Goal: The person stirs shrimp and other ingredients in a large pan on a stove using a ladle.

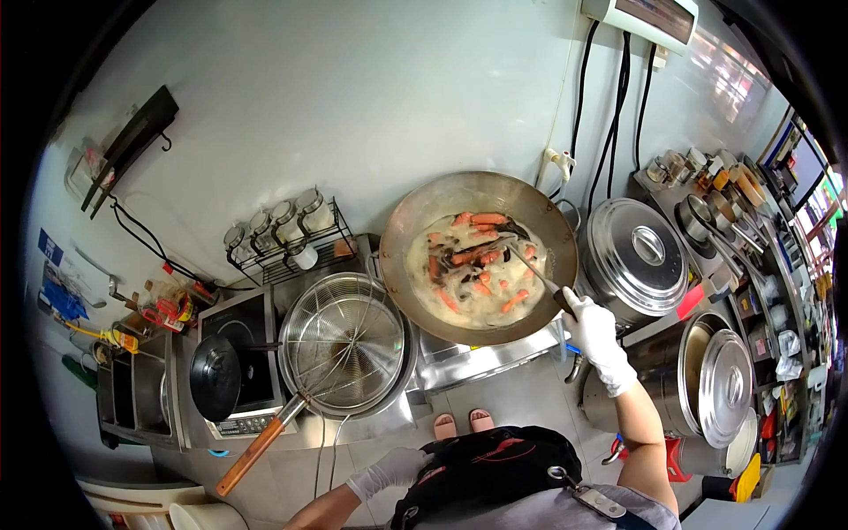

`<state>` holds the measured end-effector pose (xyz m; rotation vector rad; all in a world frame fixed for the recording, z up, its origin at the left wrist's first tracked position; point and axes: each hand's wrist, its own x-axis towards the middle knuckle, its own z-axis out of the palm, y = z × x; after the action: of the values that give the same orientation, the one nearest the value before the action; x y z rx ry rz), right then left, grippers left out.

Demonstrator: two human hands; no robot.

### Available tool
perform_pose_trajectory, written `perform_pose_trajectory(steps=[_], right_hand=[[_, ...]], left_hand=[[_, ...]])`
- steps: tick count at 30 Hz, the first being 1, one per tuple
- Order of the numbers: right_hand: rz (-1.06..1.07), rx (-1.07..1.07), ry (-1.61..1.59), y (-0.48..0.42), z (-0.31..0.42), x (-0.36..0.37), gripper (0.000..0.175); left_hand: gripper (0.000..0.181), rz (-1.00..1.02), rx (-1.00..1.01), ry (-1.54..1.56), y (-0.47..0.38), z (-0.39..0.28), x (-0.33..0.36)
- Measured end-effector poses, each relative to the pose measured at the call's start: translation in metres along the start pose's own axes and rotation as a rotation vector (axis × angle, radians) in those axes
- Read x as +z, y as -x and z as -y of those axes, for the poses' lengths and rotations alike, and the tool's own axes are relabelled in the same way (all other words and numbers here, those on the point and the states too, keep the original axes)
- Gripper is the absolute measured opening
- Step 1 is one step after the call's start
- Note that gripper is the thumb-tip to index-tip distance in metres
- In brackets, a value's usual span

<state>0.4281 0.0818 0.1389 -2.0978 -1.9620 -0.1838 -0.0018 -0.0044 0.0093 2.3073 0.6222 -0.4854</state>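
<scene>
My right hand (594, 331), in a white glove, grips the dark handle of a metal cooking utensil (538, 275). The utensil's far end lies among the food in a large wok (397, 291), so its shape is hidden. Orange-red sausage-like pieces (488, 218) and dark strips lie in the wok's pale, cloudy, frothy liquid. My left hand (397, 469), gloved too, rests low beside the black apron (490, 464); its fingers are partly hidden there. Left of the wok, a wire strainer with a wooden handle (250, 457) lies across a metal pot (407, 371).
An induction cooker (242, 424) with a small black pan (215, 377) stands at the left. Spice jars fill a black wire rack (341, 228) by the wall. Lidded steel pots (636, 255) stand right of the wok, with a half-covered tall pot (662, 377) nearer me.
</scene>
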Motion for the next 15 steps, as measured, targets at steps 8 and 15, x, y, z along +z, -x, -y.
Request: perform_pose_trajectory(steps=[8,15], right_hand=[[0.124,0.092,-0.063,0.043,-0.017,-0.078,0.049],[0.208,0.103,0.005,0.068,-0.021,-0.11,0.05]], left_hand=[[0.025,-0.005,-0.005,0.002,-0.001,0.009,0.012],[0.025,0.007,0.005,-0.016,-0.002,0.005,0.003]])
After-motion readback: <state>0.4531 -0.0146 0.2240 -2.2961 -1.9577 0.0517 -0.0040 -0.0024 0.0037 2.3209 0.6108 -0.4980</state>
